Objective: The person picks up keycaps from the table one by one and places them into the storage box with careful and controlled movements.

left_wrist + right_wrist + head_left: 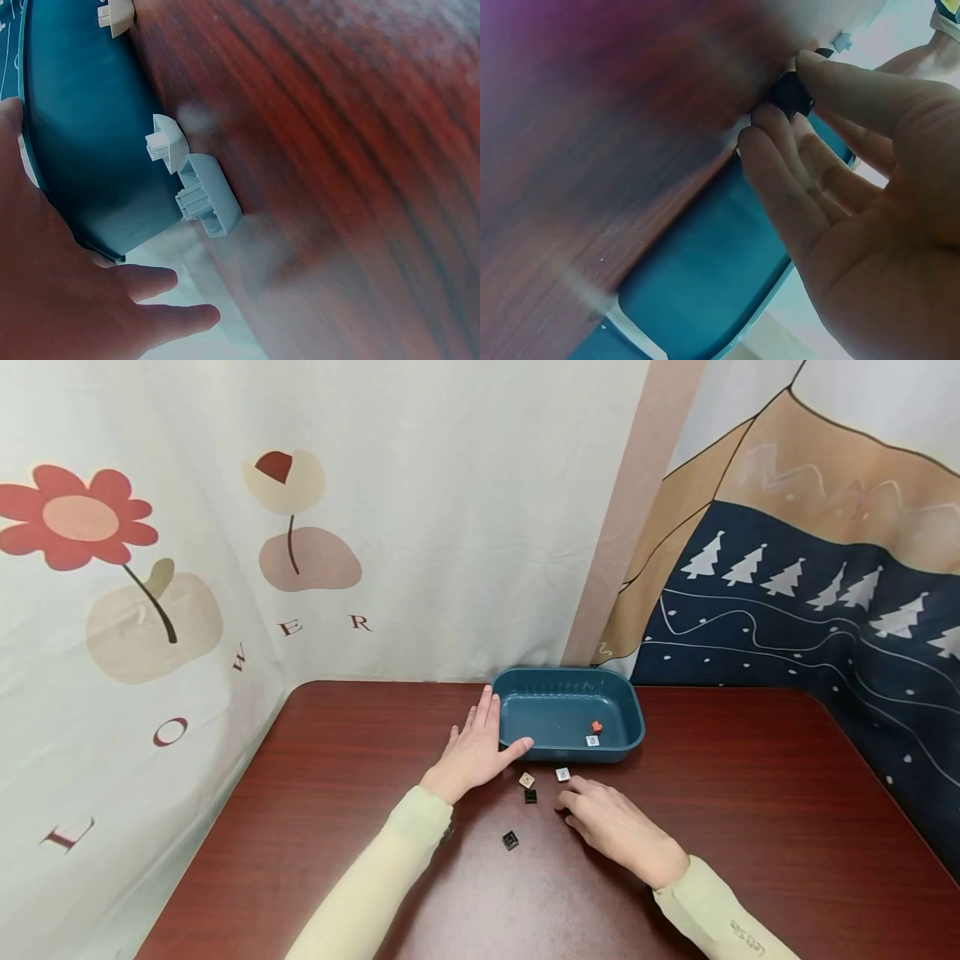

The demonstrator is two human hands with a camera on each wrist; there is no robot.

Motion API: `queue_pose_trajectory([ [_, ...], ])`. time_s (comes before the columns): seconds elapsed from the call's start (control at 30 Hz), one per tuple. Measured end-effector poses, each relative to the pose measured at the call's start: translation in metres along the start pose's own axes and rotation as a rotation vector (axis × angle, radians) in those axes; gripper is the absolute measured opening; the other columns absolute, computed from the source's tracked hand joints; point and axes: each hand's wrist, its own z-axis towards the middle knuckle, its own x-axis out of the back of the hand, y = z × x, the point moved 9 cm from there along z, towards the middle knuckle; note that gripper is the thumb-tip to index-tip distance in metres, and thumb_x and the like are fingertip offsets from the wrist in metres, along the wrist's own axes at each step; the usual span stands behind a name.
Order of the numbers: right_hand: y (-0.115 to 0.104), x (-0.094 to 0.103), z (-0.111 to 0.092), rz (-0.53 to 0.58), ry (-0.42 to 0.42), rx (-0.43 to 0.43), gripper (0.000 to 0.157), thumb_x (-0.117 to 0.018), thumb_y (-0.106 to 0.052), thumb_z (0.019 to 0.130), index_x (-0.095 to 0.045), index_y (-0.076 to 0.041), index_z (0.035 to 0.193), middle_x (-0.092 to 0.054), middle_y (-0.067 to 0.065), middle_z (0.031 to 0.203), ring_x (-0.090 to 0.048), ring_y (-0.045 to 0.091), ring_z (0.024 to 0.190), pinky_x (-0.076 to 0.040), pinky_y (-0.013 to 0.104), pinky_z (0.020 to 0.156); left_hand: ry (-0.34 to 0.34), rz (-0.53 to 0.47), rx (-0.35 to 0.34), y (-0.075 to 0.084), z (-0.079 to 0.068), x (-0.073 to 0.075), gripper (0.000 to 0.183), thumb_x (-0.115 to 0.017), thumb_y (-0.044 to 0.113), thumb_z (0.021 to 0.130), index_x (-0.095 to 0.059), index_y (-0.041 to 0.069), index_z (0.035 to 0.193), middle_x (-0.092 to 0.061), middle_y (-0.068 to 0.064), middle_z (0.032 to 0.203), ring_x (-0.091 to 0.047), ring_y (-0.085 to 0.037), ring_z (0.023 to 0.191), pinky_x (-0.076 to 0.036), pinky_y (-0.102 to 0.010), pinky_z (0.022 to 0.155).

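My left hand (472,752) lies spread against the near left corner of a blue-green plastic bin (632,752), thumb over its front rim. Between the thumb and fingertips of my right hand (870,172) I pinch a black keycap (789,94), low over the table in front of the bin. Nearby lie a white keycap (562,774), a beige keycap (527,780) and a black keycap (530,796). Another black keycap (510,840) sits closer to me. Beside the bin, a small white keycap (169,142) and a larger grey keycap (210,195) are hidden from the head view.
Inside the bin are a red keycap (596,726) and a white keycap (592,741). The dark red wooden table (750,793) extends to both sides. Behind it hangs a printed curtain (450,527), close to the bin's back rim.
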Motion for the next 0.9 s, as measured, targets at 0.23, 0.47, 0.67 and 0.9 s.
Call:
queue_pose_trajectory([
  [0.23, -0.001, 0.003, -0.002, 0.041, -0.003, -0.004, 0.017, -0.084, -0.003, 0.085, -0.075, -0.010, 0.098, -0.062, 0.000, 0.091, -0.065, 0.013, 0.076, -0.055, 0.028, 0.066, 0.000, -0.006, 0.000, 0.001, -0.002, 0.002, 0.106, -0.042, 0.078, 0.097, -0.004, 0.008, 0.167, 0.010, -0.005, 0.174, -0.016, -0.037, 0.157, -0.020, -0.066, 0.119],
  [0.47, -0.004, 0.013, -0.006, 0.047, 0.049, 0.012, 0.018, -0.085, -0.004, 0.084, -0.075, -0.010, 0.098, -0.062, -0.001, 0.091, -0.065, 0.010, 0.077, -0.056, 0.025, 0.067, -0.004, -0.008, -0.003, 0.001, -0.001, 0.001, 0.106, -0.042, 0.078, 0.097, -0.004, 0.007, 0.167, 0.013, -0.002, 0.174, -0.017, -0.036, 0.157, -0.020, -0.066, 0.119],
  [0.67, -0.003, 0.023, -0.009, 0.062, 0.094, -0.004, 0.019, -0.086, -0.005, 0.084, -0.076, -0.010, 0.099, -0.062, -0.002, 0.093, -0.065, 0.009, 0.080, -0.057, 0.026, 0.070, 0.001, -0.007, -0.003, 0.000, -0.001, 0.002, 0.106, -0.042, 0.077, 0.097, -0.005, 0.007, 0.167, 0.012, -0.002, 0.174, -0.017, -0.035, 0.157, -0.019, -0.066, 0.119],
  [0.9, 0.000, 0.033, -0.012, 0.058, 0.157, -0.011, 0.020, -0.085, -0.005, 0.085, -0.076, -0.010, 0.102, -0.063, -0.003, 0.098, -0.065, 0.008, 0.083, -0.058, 0.027, 0.073, 0.008, 0.012, -0.012, 0.001, -0.001, 0.001, 0.106, -0.041, 0.078, 0.097, -0.006, 0.006, 0.166, 0.007, -0.007, 0.174, -0.013, -0.034, 0.158, -0.019, -0.067, 0.119],
])
